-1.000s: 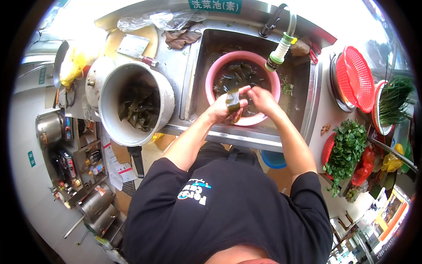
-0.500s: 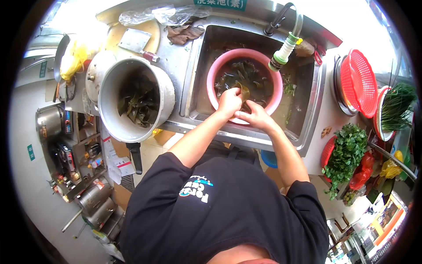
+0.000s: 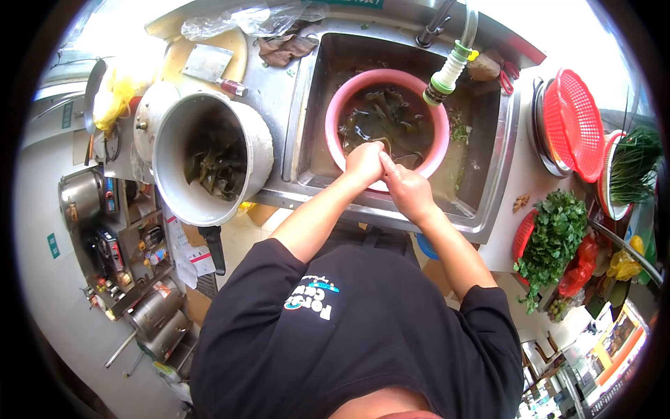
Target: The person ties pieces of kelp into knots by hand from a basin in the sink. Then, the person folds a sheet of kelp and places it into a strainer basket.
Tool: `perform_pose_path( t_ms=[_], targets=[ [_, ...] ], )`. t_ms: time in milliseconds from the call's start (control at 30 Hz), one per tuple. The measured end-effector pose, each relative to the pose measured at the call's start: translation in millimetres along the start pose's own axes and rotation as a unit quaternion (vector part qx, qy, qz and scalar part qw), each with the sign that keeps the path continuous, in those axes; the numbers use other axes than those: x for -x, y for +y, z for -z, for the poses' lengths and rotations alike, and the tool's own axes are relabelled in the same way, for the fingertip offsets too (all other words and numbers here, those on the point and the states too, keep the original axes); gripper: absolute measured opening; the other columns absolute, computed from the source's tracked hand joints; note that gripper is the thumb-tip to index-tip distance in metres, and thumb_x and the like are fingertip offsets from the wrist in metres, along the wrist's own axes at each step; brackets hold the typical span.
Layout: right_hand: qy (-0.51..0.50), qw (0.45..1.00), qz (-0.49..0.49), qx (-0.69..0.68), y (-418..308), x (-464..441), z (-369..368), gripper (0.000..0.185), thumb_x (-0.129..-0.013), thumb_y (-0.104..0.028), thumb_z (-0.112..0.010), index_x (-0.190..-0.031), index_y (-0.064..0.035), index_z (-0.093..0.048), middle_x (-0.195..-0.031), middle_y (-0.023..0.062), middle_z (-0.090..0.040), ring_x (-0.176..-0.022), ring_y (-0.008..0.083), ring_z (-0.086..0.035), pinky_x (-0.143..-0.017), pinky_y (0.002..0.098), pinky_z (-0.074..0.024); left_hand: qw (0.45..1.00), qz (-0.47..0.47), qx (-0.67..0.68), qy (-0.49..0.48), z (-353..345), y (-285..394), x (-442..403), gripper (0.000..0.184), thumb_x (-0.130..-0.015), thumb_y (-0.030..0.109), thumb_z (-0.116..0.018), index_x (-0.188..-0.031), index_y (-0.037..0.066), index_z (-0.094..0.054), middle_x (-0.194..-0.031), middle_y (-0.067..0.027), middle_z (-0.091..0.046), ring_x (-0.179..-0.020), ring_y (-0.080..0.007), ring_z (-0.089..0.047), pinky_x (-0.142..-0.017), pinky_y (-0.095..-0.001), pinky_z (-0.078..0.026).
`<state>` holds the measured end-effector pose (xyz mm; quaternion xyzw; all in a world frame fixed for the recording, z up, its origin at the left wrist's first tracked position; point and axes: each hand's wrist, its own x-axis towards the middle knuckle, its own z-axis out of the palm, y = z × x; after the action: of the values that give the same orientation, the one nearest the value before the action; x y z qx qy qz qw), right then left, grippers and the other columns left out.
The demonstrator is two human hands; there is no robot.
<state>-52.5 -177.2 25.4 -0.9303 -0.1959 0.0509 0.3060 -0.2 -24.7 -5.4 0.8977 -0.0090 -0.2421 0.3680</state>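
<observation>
A pink basin (image 3: 336, 105) stands in the steel sink, holding dark water and green-brown kelp (image 3: 394, 119). Over its near rim, my left hand (image 3: 366, 165) is closed on a strip of kelp, only a little of which shows past the fingers. My right hand (image 3: 408, 192) presses against the left one, its fingers closed around the same strip, mostly hidden. To the left, a large grey metal pot (image 3: 262, 150) leans toward me with more kelp (image 3: 216, 164) inside.
A hose tap (image 3: 447, 75) hangs over the basin's right side. A cleaver (image 3: 209, 61) lies on a round chopping board (image 3: 237, 59) behind the pot. Right of the sink (image 3: 499, 157) are a red colander (image 3: 569, 126) and leafy greens (image 3: 555, 234).
My hands have come together, the right one moving up against the left. The kelp strip that stood out between them is now mostly covered. The view has shifted slightly.
</observation>
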Motion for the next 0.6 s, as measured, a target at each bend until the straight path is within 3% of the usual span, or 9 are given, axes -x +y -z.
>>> perform_pose_path(
  t_ms=[33,167,233,267,300,333,367,467,600],
  targets=[
    [-0.012,0.999,0.036,-0.004,4,0,-2,0.048,-0.082,-0.009,-0.067,-0.128,-0.0023,-0.053,-0.093,0.0162,-0.067,-0.084,0.0328,-0.066,-0.071,0.0402,-0.0529,1.0,0.001,-0.001,0.0,-2,-1,0,0.021,-0.077,0.02,-0.062,-0.086,0.002,-0.069,-0.084,-0.0192,-0.067,-0.081,-0.0343,-0.066,-0.075,-0.0429,-0.05],
    [-0.042,0.991,-0.049,-0.116,27,-5,-4,0.022,-0.089,-0.014,-0.059,-0.108,-0.0025,-0.064,-0.091,0.0174,-0.066,-0.086,0.0351,-0.065,-0.074,0.0444,-0.0513,0.999,-0.041,0.034,0.005,-11,-5,4,0.019,-0.077,0.016,-0.061,-0.088,0.002,-0.068,-0.089,-0.019,-0.066,-0.084,-0.0357,-0.065,-0.079,-0.0428,-0.05],
    [-0.074,0.978,-0.109,-0.164,31,-7,-3,0.02,-0.09,-0.016,-0.06,-0.103,-0.0025,-0.065,-0.095,0.0175,-0.066,-0.09,0.0352,-0.065,-0.078,0.0438,-0.0504,0.967,-0.087,0.231,0.072,-18,-7,8,0.015,-0.078,0.011,-0.064,-0.087,0.0,-0.066,-0.088,-0.0138,-0.066,-0.078,-0.0252,-0.066,-0.071,-0.0364,-0.052],
    [-0.107,0.957,-0.153,-0.221,35,-8,-6,0.019,-0.091,-0.016,-0.06,-0.1,-0.0005,-0.065,-0.086,0.0116,-0.064,-0.081,0.0256,-0.062,-0.073,0.0372,-0.0496,0.893,-0.004,0.448,-0.044,-20,-10,10,0.016,-0.079,0.005,-0.069,-0.093,-0.001,-0.063,-0.089,-0.0073,-0.064,-0.076,-0.0144,-0.063,-0.066,-0.0285,-0.052],
    [-0.141,0.931,-0.195,-0.275,39,-10,-6,0.019,-0.093,-0.016,-0.061,-0.098,0.0014,-0.064,-0.077,0.0057,-0.062,-0.073,0.0161,-0.06,-0.067,0.0307,-0.0488,0.893,-0.003,0.448,-0.046,-19,-10,11,0.016,-0.079,0.005,-0.069,-0.093,-0.001,-0.063,-0.089,-0.0073,-0.064,-0.076,-0.0144,-0.063,-0.066,-0.0285,-0.052],
    [-0.151,0.906,-0.228,-0.323,42,-12,-5,0.02,-0.094,-0.019,-0.061,-0.1,0.0007,-0.063,-0.075,0.001,-0.057,-0.068,0.0081,-0.052,-0.06,0.0249,-0.0447,0.846,0.0,0.525,-0.092,-16,-12,12,0.019,-0.082,0.003,-0.068,-0.099,0.0,-0.061,-0.091,-0.0061,-0.064,-0.075,-0.0121,-0.062,-0.064,-0.0246,-0.05],
    [-0.15,0.906,-0.229,-0.323,45,-13,-4,0.02,-0.094,-0.019,-0.061,-0.1,0.0007,-0.063,-0.075,0.001,-0.057,-0.068,0.0081,-0.052,-0.06,0.0249,-0.0447,0.79,0.004,0.598,-0.138,-12,-14,13,0.022,-0.085,0.001,-0.067,-0.105,0.002,-0.058,-0.093,-0.0049,-0.063,-0.074,-0.0098,-0.061,-0.061,-0.0207,-0.049],
    [-0.172,0.79,-0.328,-0.488,42,-19,13,0.018,-0.094,-0.017,-0.059,-0.102,-0.0009,-0.06,-0.08,0.0038,-0.062,-0.063,0.0086,-0.053,-0.056,0.0236,-0.0453,0.839,-0.016,0.521,-0.154,-5,-15,17,0.024,-0.084,0.001,-0.069,-0.104,0.002,-0.057,-0.092,-0.0044,-0.062,-0.075,-0.0081,-0.059,-0.059,-0.019,-0.046],
    [-0.156,0.816,-0.305,-0.465,38,-21,14,0.015,-0.095,-0.015,-0.058,-0.101,-0.0013,-0.058,-0.078,0.0032,-0.061,-0.06,0.0081,-0.052,-0.053,0.0238,-0.0447,0.944,-0.088,0.315,-0.054,-13,-19,10,0.024,-0.08,0.002,-0.068,-0.104,0.0,-0.061,-0.094,-0.0043,-0.063,-0.084,-0.01,-0.061,-0.071,-0.0244,-0.05]
  ],
)
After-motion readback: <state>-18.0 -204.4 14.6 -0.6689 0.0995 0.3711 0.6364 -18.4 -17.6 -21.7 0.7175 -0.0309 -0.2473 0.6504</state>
